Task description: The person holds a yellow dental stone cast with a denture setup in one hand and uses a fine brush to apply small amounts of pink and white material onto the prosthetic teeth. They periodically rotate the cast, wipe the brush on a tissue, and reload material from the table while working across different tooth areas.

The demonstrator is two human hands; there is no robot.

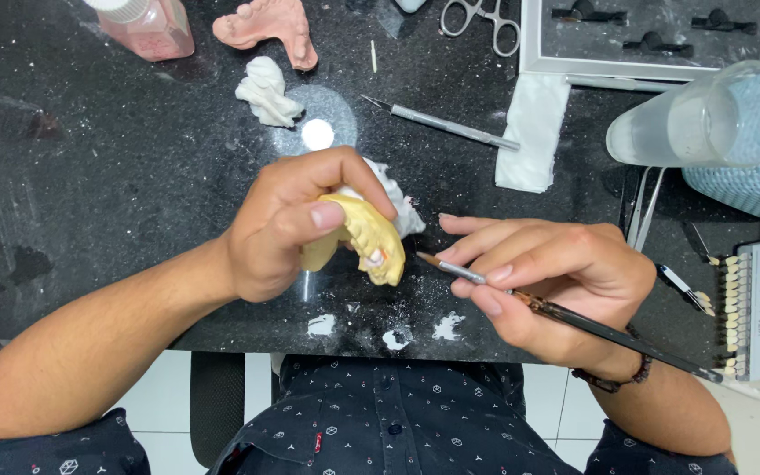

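My left hand (288,220) grips a yellow plaster dental cast (371,236) above the dark speckled worktop, thumb on top, fingers curled over its back. A small pinkish-white tooth sits on the cast's lower front. My right hand (551,277) holds a thin dark-handled brush (573,321) like a pen. The brush's fine tip is just right of the cast, close to that tooth. The long handle runs down to the right past my wrist.
A pink denture base (267,26), white tissue wad (267,91), pink liquid bottle (147,25), metal scalpel (446,125), scissors (481,19), folded white cloth (534,130), clear cup (705,119) and tooth shade guide (754,308) lie around. White powder smears mark the near edge.
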